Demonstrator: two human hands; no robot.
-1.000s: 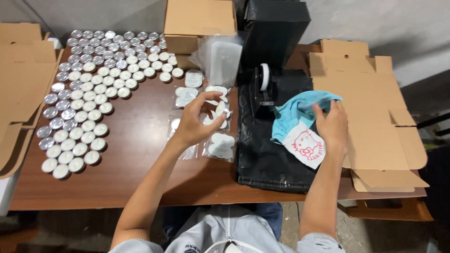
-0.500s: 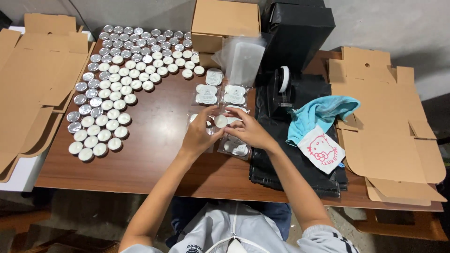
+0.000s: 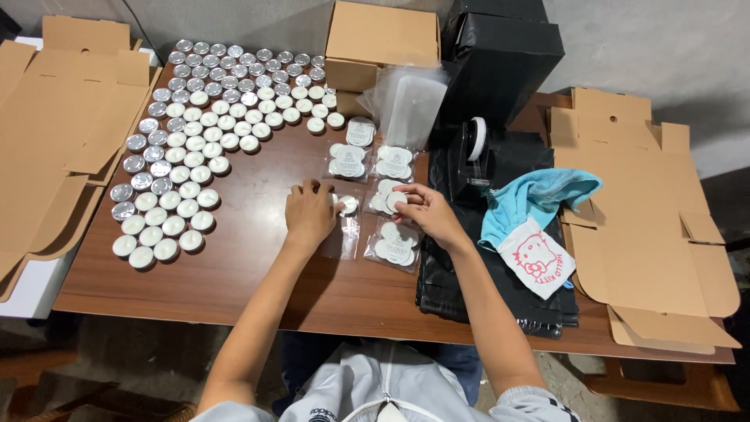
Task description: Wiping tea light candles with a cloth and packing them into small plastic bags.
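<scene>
Both hands have parted, right hand [image 3: 426, 211] pinching a tealight [image 3: 397, 202].

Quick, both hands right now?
Left hand: flat on a clear bag.
Right hand: pinching a white tealight.

The left hand [image 3: 308, 212] covers the upper part of a clear bag [image 3: 344, 234], so what its grip closes on cannot be told. The flat cardboard [image 3: 47, 141] runs off the left edge. Small print on the packed bags [image 3: 394, 244] is too fine to make out.
</scene>
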